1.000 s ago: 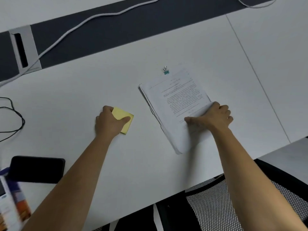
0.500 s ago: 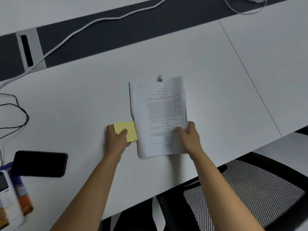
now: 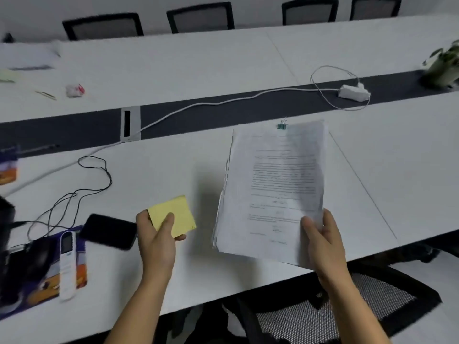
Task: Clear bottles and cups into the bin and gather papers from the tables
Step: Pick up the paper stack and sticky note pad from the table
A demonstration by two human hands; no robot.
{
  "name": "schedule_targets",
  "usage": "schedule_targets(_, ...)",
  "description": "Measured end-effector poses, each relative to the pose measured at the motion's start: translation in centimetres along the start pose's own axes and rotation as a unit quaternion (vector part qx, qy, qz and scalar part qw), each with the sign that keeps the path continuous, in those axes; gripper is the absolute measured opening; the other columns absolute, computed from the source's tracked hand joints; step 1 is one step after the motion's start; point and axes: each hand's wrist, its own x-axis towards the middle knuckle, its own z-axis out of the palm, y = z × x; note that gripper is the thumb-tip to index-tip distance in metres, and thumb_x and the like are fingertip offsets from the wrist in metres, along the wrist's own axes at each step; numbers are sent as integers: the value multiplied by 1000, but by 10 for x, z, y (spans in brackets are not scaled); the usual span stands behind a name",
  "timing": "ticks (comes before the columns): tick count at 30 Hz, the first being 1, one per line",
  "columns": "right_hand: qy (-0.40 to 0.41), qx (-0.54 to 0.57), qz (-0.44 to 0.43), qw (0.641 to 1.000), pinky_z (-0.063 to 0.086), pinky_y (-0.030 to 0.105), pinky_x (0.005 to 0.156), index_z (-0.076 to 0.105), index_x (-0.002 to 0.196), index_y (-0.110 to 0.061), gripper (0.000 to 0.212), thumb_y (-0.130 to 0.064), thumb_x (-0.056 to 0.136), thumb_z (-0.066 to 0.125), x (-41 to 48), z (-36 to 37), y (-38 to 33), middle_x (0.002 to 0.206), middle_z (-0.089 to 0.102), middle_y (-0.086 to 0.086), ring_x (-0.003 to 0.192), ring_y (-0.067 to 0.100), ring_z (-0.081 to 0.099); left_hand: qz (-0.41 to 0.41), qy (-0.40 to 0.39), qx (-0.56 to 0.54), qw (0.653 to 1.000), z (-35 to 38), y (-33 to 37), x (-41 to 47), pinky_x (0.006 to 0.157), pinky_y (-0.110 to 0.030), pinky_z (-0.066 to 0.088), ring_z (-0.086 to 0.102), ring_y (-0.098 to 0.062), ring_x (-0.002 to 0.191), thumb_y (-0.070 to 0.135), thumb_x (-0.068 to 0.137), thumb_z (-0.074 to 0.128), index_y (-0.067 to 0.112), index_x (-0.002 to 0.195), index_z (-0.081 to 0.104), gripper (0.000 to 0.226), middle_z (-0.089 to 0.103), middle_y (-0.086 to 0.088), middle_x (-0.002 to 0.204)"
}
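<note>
My right hand [image 3: 323,240] grips the lower right corner of a clipped stack of printed papers [image 3: 270,189], lifted off the white table [image 3: 154,175] and tilted toward me. A small green binder clip [image 3: 282,125] sits at the stack's top edge. My left hand [image 3: 156,242] pinches a yellow sticky-note pad [image 3: 173,214], thumb on top, also raised above the table. More papers [image 3: 24,58] lie blurred at the far left of the far table, near a crumpled white and red wrapper [image 3: 74,90].
A black phone [image 3: 109,230] lies left of my left hand, beside a white handset [image 3: 67,264] on a purple mat. Black cables [image 3: 82,189], a white cable and a power adapter [image 3: 352,91] cross the table. A mesh chair [image 3: 323,314] stands below; a plant [image 3: 444,65] far right.
Both hands lifted their loads off the table: the paper stack rose and tilted up, the sticky pad came up too. My view swung upward, showing the far table and chairs.
</note>
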Motion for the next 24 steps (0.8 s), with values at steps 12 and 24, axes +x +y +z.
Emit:
schedule_targets(12,-162,101,-11,982,49,27,80,62,110,-30,20,-16,101,53,-100,-59,47,101,74,-13,93,6,70,69,178,36,981,-117,-9,-216,69,-31,59,66,-10,96,13,103,48,22,120,53,20,65,13,105)
schedule_targets(24,-370,80,-81,922,53,39,90,62,109,-23,18,-10,101,53,-263,58,16,109,73,0,105,21,69,94,387,-60,915,-337,-6,-326,59,-25,60,66,-7,80,-6,96,47,21,102,58,30,65,8,96)
